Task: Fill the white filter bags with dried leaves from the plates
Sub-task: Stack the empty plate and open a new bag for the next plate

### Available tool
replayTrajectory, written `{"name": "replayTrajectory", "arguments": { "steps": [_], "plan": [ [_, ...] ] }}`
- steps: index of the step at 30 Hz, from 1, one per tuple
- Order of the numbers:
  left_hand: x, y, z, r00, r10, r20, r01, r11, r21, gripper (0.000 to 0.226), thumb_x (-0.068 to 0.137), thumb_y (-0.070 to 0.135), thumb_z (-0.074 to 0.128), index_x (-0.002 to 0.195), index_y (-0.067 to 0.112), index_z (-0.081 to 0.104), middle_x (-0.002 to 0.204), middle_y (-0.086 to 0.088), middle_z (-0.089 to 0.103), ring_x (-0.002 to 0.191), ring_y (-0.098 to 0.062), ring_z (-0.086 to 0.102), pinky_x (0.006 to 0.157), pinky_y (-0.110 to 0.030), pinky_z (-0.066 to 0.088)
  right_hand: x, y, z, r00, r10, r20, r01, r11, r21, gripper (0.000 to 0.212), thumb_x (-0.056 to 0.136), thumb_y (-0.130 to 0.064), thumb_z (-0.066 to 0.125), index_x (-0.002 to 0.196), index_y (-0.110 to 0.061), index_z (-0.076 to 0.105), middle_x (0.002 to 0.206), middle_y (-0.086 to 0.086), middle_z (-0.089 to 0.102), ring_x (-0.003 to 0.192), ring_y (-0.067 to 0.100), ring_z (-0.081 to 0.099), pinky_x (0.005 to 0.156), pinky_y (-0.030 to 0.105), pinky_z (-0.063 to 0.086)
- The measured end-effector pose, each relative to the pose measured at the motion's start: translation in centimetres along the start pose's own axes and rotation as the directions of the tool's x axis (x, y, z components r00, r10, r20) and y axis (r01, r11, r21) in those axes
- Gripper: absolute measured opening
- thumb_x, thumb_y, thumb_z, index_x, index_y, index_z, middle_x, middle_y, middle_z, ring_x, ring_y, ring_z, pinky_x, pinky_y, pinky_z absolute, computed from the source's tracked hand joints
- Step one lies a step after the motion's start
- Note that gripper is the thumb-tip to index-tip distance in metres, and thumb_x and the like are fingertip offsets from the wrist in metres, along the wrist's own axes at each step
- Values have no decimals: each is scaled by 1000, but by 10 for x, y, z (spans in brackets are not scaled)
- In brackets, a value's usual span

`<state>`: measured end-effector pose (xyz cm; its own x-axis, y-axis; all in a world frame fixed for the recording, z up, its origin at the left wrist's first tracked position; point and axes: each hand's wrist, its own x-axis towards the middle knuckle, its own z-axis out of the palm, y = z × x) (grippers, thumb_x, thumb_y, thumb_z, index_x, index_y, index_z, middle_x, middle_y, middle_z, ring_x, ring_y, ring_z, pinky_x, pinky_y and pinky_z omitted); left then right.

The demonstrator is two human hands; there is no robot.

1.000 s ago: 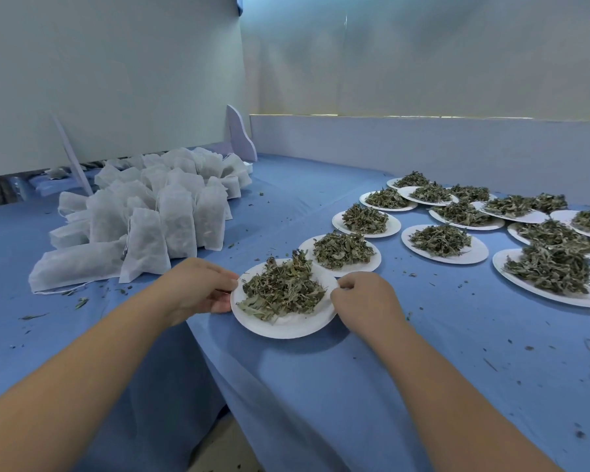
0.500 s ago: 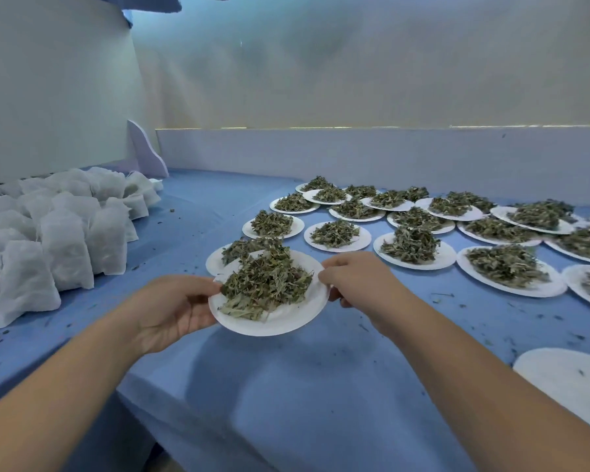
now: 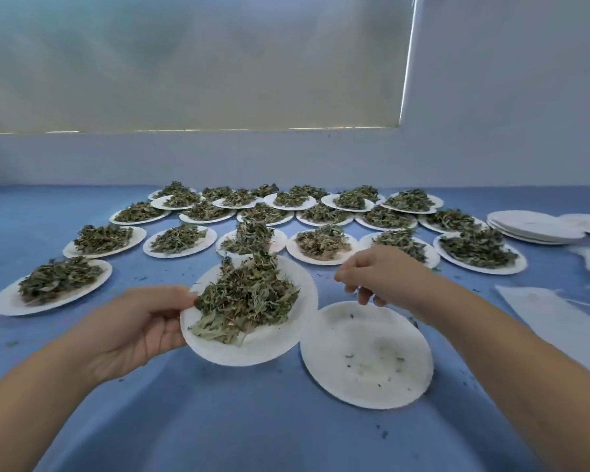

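The left hand grips the left rim of a white plate heaped with dried leaves, thumb on top and fingers partly hidden beneath. The right hand hovers with fingers loosely curled, grasping nothing, over a bare plate on the blue cloth. White filter bags lie at the right edge, blurred and cut off

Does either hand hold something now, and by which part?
The left hand holds the plate of dried leaves by its left rim, thumb on top. The right hand holds nothing and hangs loosely curled above the nearly empty plate.
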<state>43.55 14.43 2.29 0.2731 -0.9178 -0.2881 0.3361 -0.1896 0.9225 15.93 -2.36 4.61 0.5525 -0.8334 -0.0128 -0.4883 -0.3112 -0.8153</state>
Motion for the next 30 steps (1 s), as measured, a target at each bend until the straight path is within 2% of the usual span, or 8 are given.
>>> {"name": "replayTrajectory", "arguments": {
  "steps": [5, 8, 15, 21, 24, 26, 28, 30],
  "plan": [
    [10, -20, 33, 995, -41, 95, 38, 999, 35, 29, 78, 7, 57, 100, -2, 73, 114, -25, 67, 90, -32, 72, 62, -35, 61, -15, 39, -38, 985, 173, 9, -166, 957, -239, 30, 85, -33, 66, 79, -4, 61, 74, 14, 65, 57, 18, 53, 49, 24, 40],
    [11, -25, 45, 990, -65, 127, 60, 997, 43, 29, 78, 6, 57, 101, -2, 73, 115, -25, 67, 92, -32, 71, 62, -34, 60, -21, 49, -45, 956, 292, 11, -260, 867, -425, 38, 85, -44, 64, 71, -11, 54, 60, 7, 56, 52, 20, 47, 51, 22, 36],
    [8, -19, 52, 993, -61, 97, 52, 995, 89, 30, 79, 7, 57, 103, -1, 72, 117, -25, 66, 93, -34, 71, 63, -36, 60, -28, 48, -49, 929, 363, 65, -298, 841, -451, 40, 80, -36, 70, 58, -11, 48, 50, 4, 46, 43, 20, 39, 49, 23, 33],
    [8, -15, 54, 994, -78, 79, 70, 993, 100, 31, 77, 8, 59, 103, -2, 72, 118, -26, 65, 95, -35, 70, 63, -37, 60, -27, 46, -48, 934, 336, 123, -261, 875, -408, 32, 83, -32, 70, 68, -8, 56, 57, 5, 51, 48, 20, 42, 48, 22, 34],
    [10, -17, 56, 992, -92, 85, 84, 992, 93, 32, 76, 8, 59, 104, -2, 72, 118, -26, 65, 95, -35, 70, 63, -37, 60, -24, 48, -44, 937, 313, 153, -251, 911, -328, 32, 82, -27, 73, 97, 1, 68, 78, 11, 58, 65, 24, 47, 56, 27, 39],
    [12, -19, 59, 990, -101, 98, 93, 992, 85, 33, 76, 8, 60, 105, -3, 71, 119, -27, 64, 97, -36, 69, 63, -38, 60, -22, 52, -44, 936, 315, 156, -268, 927, -262, 39, 82, -25, 74, 110, 1, 67, 79, 10, 55, 64, 24, 45, 55, 27, 37],
    [12, -20, 61, 989, -103, 109, 96, 993, 68, 33, 75, 8, 59, 104, -4, 71, 119, -28, 63, 97, -38, 69, 62, -38, 60, -20, 58, -48, 927, 338, 165, -314, 937, -152, 35, 81, -23, 74, 106, 1, 67, 74, 9, 50, 58, 21, 39, 48, 25, 32],
    [12, -21, 65, 987, -101, 126, 95, 994, 58, 33, 76, 7, 58, 104, -4, 71, 119, -28, 64, 96, -37, 70, 62, -37, 60, -19, 64, -55, 916, 363, 171, -365, 931, -19, 20, 81, -20, 73, 87, -2, 65, 74, 8, 49, 59, 20, 38, 45, 25, 27]
  ]
}}
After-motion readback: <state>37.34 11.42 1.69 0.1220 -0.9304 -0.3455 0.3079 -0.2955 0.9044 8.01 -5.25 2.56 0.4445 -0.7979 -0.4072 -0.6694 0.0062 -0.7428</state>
